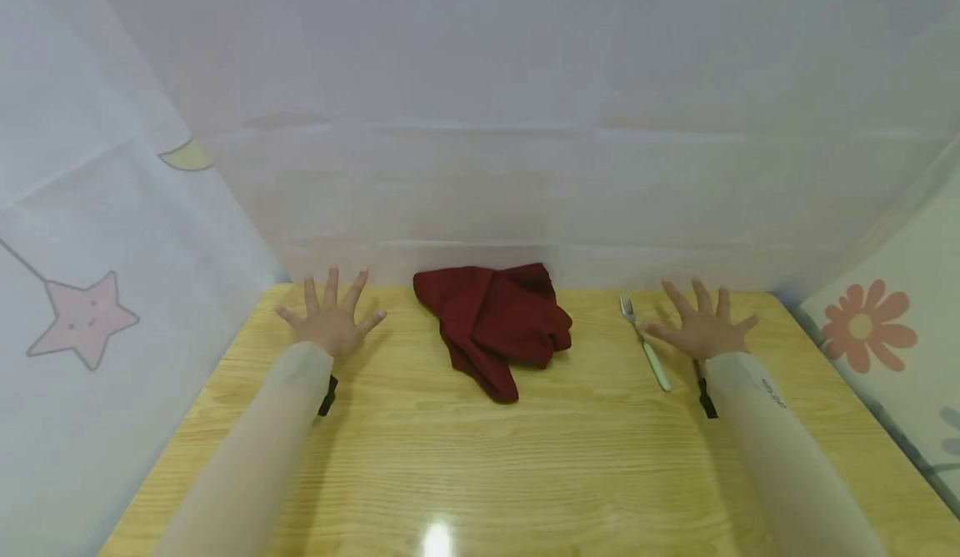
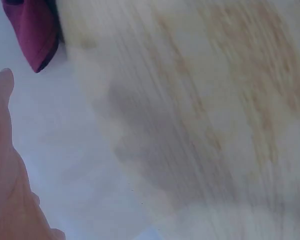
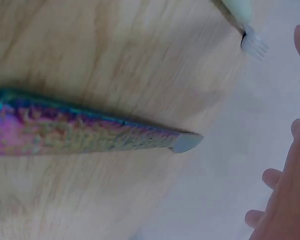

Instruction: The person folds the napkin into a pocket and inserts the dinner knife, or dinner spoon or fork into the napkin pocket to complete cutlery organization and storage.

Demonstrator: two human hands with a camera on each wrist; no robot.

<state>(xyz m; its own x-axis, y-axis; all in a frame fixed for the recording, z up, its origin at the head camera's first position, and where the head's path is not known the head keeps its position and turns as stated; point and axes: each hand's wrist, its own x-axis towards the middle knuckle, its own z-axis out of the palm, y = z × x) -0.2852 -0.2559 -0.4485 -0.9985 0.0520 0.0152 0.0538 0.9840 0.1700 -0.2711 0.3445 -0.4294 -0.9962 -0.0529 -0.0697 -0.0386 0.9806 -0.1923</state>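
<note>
My left hand [image 1: 332,323] hovers over the far left of the table with its fingers spread, holding nothing. A crumpled dark red cloth [image 1: 498,319] lies at the far middle, to the right of that hand; one corner of it shows in the left wrist view. With fingers spread and nothing held, my right hand [image 1: 705,332] is at the far right. Just left of it lies a fork [image 1: 654,361] with a pale green handle, tines pointing away. The right wrist view shows a knife [image 3: 100,127] with a textured, rainbow-coloured handle, mostly hidden by my right arm in the head view.
A light wooden table [image 1: 420,457] spans the space below my arms. White sheeting [image 1: 450,190] rises along its far edge and both sides, printed with a pink star [image 1: 84,319] on the left and a red flower [image 1: 870,326] on the right.
</note>
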